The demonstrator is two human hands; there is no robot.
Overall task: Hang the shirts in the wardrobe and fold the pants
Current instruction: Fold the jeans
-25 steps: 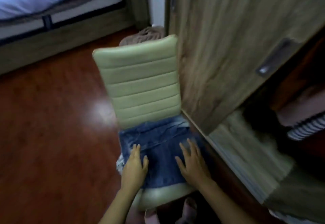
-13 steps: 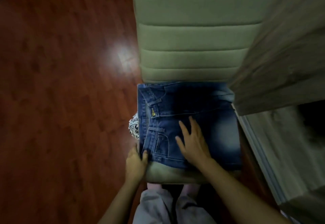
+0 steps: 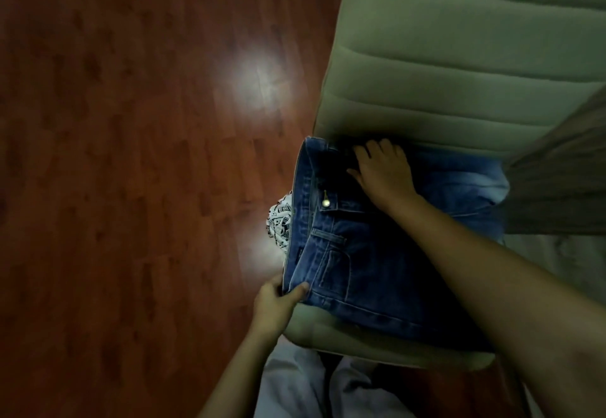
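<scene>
Folded blue jeans (image 3: 370, 263) lie on the seat of a pale green padded chair (image 3: 442, 66), waistband and brass button to the left. My left hand (image 3: 277, 302) pinches the near left corner of the jeans, thumb on top. My right hand (image 3: 385, 176) grips the far edge of the jeans by the chair's backrest, fingers curled over the denim. My right forearm crosses above the jeans.
A black-and-white patterned cloth (image 3: 280, 220) pokes out from under the jeans at the seat's left edge. Red-brown wooden floor (image 3: 131, 155) spreads to the left. The wardrobe door (image 3: 564, 168) stands close at the right. My pale trousers (image 3: 311, 385) show below the seat.
My right hand has slid from the middle of the jeans to their far edge by the backrest. The left hand stays on the near left corner. The view has moved closer.
</scene>
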